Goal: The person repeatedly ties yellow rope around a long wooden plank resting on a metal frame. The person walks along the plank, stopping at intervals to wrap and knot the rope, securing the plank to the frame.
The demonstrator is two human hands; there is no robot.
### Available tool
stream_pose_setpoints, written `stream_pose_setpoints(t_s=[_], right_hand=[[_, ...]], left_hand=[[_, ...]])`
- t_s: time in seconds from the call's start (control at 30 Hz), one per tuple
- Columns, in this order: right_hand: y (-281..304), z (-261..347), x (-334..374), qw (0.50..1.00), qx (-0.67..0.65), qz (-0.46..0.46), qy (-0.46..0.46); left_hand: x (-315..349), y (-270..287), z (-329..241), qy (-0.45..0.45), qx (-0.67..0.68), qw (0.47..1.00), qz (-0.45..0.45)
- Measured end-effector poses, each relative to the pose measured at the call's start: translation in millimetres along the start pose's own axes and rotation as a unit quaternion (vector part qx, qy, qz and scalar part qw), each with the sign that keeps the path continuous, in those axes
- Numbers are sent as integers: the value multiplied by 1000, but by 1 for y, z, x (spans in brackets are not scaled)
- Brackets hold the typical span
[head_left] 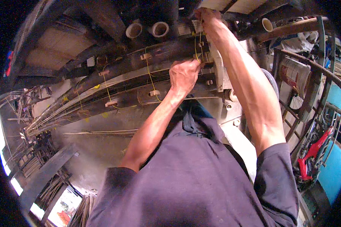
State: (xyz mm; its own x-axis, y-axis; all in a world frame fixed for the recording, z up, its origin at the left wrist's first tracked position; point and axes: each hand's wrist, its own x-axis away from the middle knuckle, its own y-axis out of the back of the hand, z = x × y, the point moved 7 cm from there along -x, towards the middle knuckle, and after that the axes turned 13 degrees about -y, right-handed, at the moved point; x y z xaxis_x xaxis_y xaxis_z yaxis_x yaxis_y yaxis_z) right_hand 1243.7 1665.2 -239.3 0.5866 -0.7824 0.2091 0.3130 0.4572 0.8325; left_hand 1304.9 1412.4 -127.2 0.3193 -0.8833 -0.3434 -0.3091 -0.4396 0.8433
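Note:
My left hand is closed in a pinch on a thin yellow cord, beside a long dark wooden beam. Higher up, at the top of the view, my right hand has its fingers curled in shadow. The cord runs up from the left hand toward it, but what those fingers hold is hard to make out. Similar yellow cords pass over small wooden blocks along this beam and a lower beam. Thin pale strands stretch between the beams toward the far left.
Two pale round tube ends sit above the beam. An upright pale wooden board stands by my right forearm. At the right are a metal rack and a red-framed bicycle. A slanting plank lies at lower left.

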Motion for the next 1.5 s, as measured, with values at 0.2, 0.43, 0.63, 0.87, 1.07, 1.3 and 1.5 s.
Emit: stream_pose_setpoints(t_s=[0.2,0.43,0.63,0.87,1.07,1.3,1.5], right_hand=[[37,-4,7,993,122,2,-7],[165,108,174,957,-80,-92,264],[3,15,343,956,-43,222,189],[-14,18,345,975,9,170,144],[67,104,375,909,-216,240,263],[67,259,440,853,-338,258,303],[-218,186,418,759,-513,306,-258]], left_hand=[[-8,0,-7,-22,13,1000,1],[-2,-3,-2,0,-5,1000,31],[-12,-9,-7,22,195,979,58],[-131,-42,59,52,430,897,87],[-122,-91,151,92,352,907,211],[-79,43,270,-68,286,942,164],[57,180,292,23,173,980,97]])
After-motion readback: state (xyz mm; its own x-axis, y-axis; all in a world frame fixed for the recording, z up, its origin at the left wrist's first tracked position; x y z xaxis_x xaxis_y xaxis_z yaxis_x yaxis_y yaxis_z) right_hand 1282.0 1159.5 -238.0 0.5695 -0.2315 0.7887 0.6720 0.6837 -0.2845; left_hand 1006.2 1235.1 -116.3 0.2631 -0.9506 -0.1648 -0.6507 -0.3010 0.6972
